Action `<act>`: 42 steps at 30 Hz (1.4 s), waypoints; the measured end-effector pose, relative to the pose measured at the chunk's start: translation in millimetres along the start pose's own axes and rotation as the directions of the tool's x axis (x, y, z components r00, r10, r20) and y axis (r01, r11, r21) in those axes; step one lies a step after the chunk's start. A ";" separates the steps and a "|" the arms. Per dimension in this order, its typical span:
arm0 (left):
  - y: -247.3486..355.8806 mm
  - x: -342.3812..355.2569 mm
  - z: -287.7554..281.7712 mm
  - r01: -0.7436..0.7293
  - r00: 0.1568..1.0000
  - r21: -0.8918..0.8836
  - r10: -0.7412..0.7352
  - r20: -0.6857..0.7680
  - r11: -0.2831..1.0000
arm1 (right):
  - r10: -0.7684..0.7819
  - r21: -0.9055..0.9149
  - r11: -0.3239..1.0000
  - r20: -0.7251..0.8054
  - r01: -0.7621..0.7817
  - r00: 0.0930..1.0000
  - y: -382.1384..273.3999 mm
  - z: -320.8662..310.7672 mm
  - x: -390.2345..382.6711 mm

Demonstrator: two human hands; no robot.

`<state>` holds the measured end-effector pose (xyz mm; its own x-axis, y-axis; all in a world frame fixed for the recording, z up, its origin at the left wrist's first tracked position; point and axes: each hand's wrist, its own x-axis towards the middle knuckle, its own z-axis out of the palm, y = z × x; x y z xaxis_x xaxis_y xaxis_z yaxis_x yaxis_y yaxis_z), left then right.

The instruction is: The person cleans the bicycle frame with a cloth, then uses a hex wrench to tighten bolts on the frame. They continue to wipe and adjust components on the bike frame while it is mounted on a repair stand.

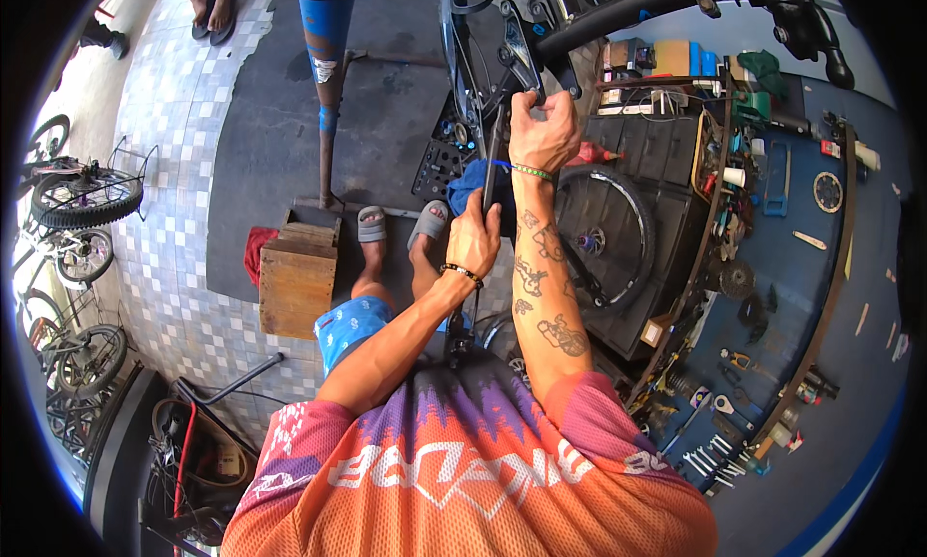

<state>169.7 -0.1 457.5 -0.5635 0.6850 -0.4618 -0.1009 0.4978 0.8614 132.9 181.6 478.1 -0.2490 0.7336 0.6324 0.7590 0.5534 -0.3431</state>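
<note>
My left hand (475,236) is closed round a long dark bar (494,166) of the bicycle, below a blue cloth (463,185). My right hand (543,132) is higher, fingers curled at the bar's upper end, just under a black rocker linkage (521,50); exactly what its fingertips grip is hidden. The dark frame tube (589,26) runs off to the upper right. A blue repair-stand post (319,31) stands to the left of the bicycle, and a black tray of tools and small parts (435,161) sits behind the bar.
A wooden crate (294,277) stands by my feet. A wheel (637,238) leans on a black cabinet (657,142) at the right, beside a blue tool board (787,267). Parked bicycles (87,195) line the left side. Another person's feet (212,16) are at the upper left.
</note>
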 end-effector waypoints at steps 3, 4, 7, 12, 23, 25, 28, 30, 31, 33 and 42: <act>1.5 -1.7 0.0 -0.004 1.000 0.005 0.004 0.001 1.000 | -0.059 -0.045 0.997 0.049 0.062 0.997 3.2 -6.3 5.1; 3.1 -2.8 -0.5 0.001 1.000 0.012 -0.001 0.003 1.000 | -0.074 -0.055 0.995 0.070 0.078 0.995 3.5 -8.6 7.2; 0.9 0.4 2.1 -0.046 0.998 -0.020 0.045 -0.033 0.999 | -0.133 -0.061 0.988 0.124 0.141 0.983 6.6 -13.1 10.2; -5.4 1.5 4.6 -0.107 0.992 -0.032 0.104 -0.076 0.994 | -0.264 -0.013 0.962 0.193 0.272 0.945 13.7 -24.4 16.3; -7.6 -1.1 6.7 -0.107 0.991 -0.020 0.105 -0.083 0.994 | -0.229 -0.107 0.957 0.285 0.268 0.931 0.2 -29.5 27.5; -8.2 1.4 7.4 -0.097 0.993 -0.034 0.094 -0.074 0.995 | -0.197 -0.104 0.967 0.273 0.233 0.941 -3.1 -27.3 25.5; -6.6 0.6 6.4 -0.057 0.997 -0.019 0.056 -0.051 0.998 | -0.188 -0.084 0.973 0.253 0.216 0.949 -1.6 -24.7 24.0; -6.1 0.3 6.5 -0.070 0.996 -0.010 0.069 -0.064 0.998 | -0.210 -0.062 0.971 0.238 0.231 0.948 0.2 -23.2 23.5; -6.5 0.1 6.6 -0.076 0.995 -0.005 0.075 -0.070 0.997 | -0.228 -0.051 0.968 0.230 0.246 0.946 1.4 -23.0 23.5; -6.8 -0.7 6.8 -0.058 0.996 0.011 0.059 -0.064 0.998 | -0.251 -0.049 0.962 0.224 0.268 0.942 3.0 -22.5 24.0; -1.7 -1.3 5.8 -0.041 0.998 0.025 0.042 -0.037 0.999 | -0.191 -0.026 0.980 0.146 0.197 0.971 1.4 -14.1 18.1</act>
<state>175.5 1.3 455.4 -0.5974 0.6847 -0.4174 -0.0573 0.4827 0.8739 138.0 190.1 498.9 -0.4750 0.6638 0.5777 0.7103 0.6767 -0.1935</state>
